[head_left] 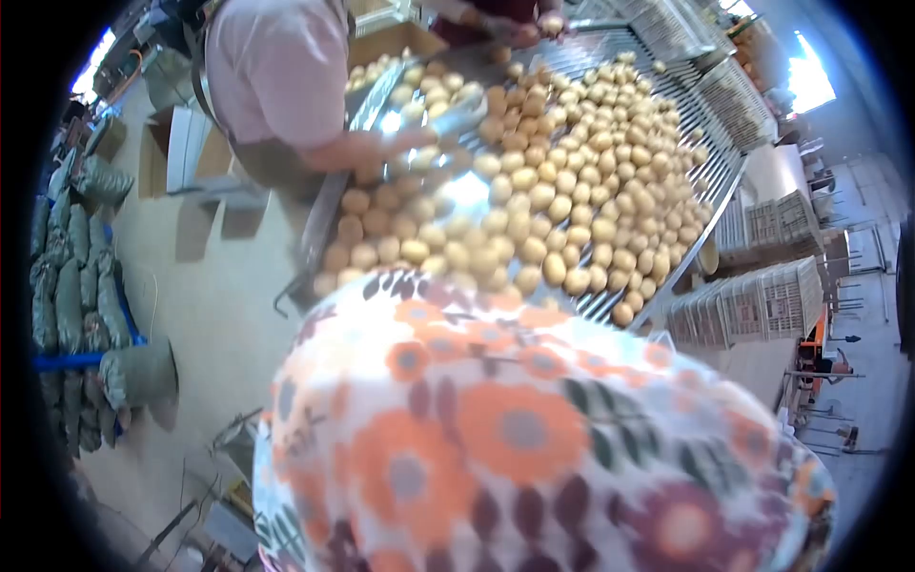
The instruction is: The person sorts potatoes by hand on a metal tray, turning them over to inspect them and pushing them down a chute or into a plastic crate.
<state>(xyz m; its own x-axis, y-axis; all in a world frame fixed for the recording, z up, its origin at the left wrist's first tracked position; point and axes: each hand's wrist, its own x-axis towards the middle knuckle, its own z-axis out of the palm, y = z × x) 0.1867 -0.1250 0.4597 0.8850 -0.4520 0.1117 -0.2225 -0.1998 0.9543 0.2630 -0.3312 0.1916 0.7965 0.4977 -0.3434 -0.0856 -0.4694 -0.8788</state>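
Note:
Neither of my hands shows. A large floral-patterned cloth [457, 410], white with orange flowers, fills the lower middle of the head view and hides whatever lies behind it. Just beyond its upper edge, many round yellow-brown potatoes [572, 181] are spread over a metal sorting table with slats [729, 172]. The nearer potatoes look blurred, and bright glare covers some at the middle.
A co-worker in a pale pink shirt [281, 71] reaches over the potatoes from the upper left. Another person's hand [522, 36] is at the far end. Pale plastic crates [748, 310] stand to the right, filled sacks [71, 276] to the left, cardboard boxes [214, 157] behind the co-worker.

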